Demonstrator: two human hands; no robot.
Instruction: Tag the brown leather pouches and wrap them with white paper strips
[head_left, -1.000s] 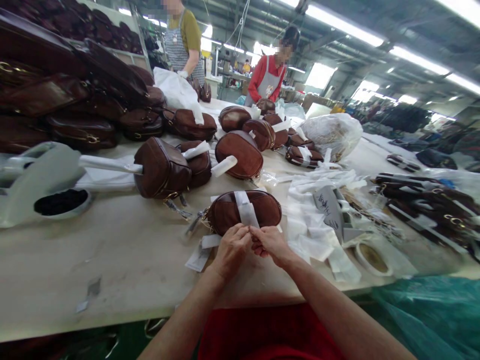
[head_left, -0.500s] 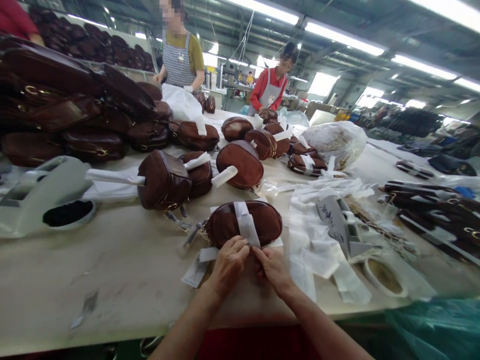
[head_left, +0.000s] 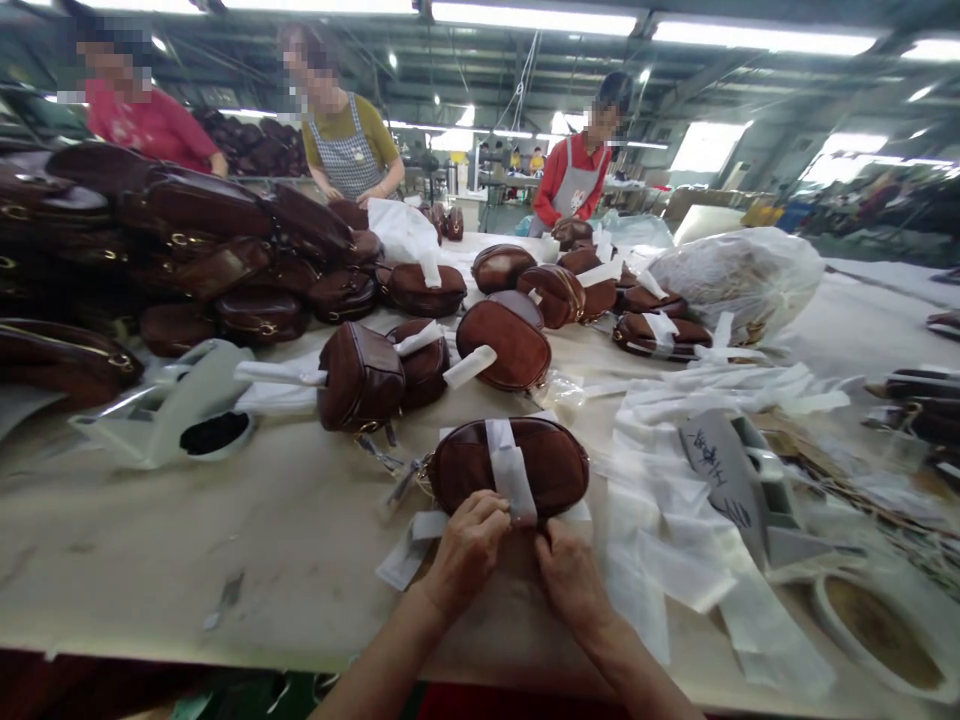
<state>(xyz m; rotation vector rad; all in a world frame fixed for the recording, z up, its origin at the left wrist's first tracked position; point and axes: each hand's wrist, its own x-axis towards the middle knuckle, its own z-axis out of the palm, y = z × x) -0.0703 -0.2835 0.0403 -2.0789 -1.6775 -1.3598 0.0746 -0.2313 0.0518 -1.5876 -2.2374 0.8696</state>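
A dark brown leather bag [head_left: 461, 470] with rounded ends lies on the table in front of me. A white paper strip [head_left: 511, 468] runs across its middle and down over the near side. Fingers bent, my left hand [head_left: 474, 548] is closed at the strip's lower left edge, against the bag's near side. Just right of the strip's lower end, my right hand [head_left: 571, 572] is closed by the bag's near edge; its fingertips are mostly hidden. White sheeting [head_left: 401, 560] shows under the bag, and a wrapped fitting [head_left: 405, 482] sticks out at its left end.
Brown bags [head_left: 217, 205] are heaped at the left, with several more [head_left: 504, 345] beyond mine. White strips [head_left: 675, 560] and a grey tape dispenser [head_left: 724, 470] lie at the right; another dispenser [head_left: 161, 400] stands left. Several co-workers [head_left: 352, 150] stand across the table [head_left: 300, 570].
My view has turned right-side level, shifting the scene. The right hand's fingers have moved slightly away from the strip's end; the left hand stays at it.
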